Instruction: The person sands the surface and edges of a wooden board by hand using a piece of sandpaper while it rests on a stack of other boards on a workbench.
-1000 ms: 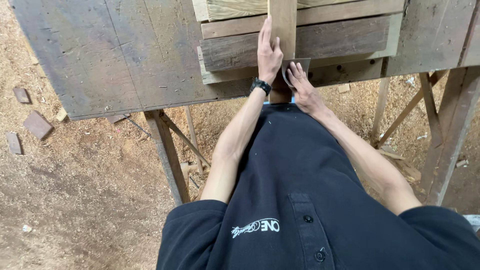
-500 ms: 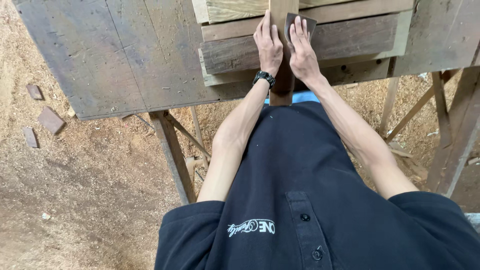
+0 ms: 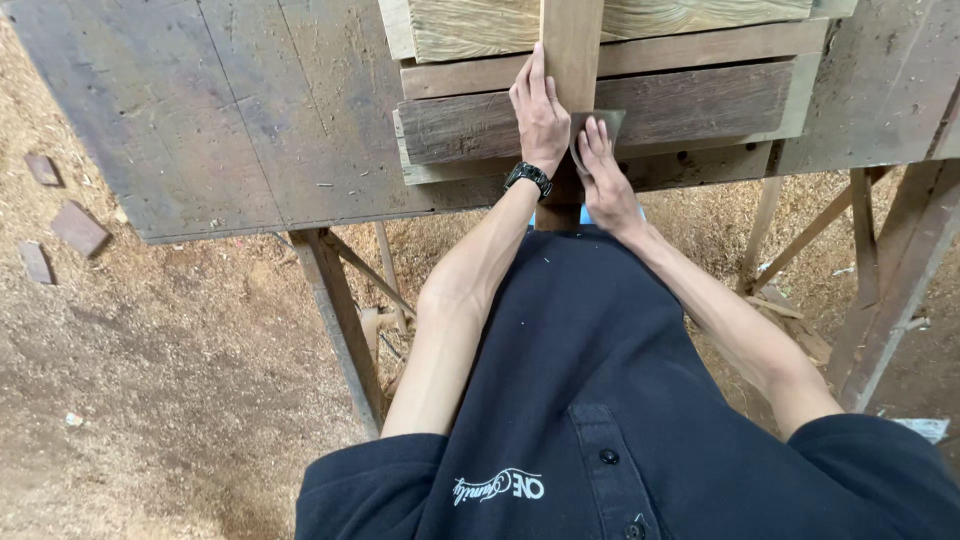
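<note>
Soft even daylight, sharp focus, slight wide-angle edge distortion.
</note>
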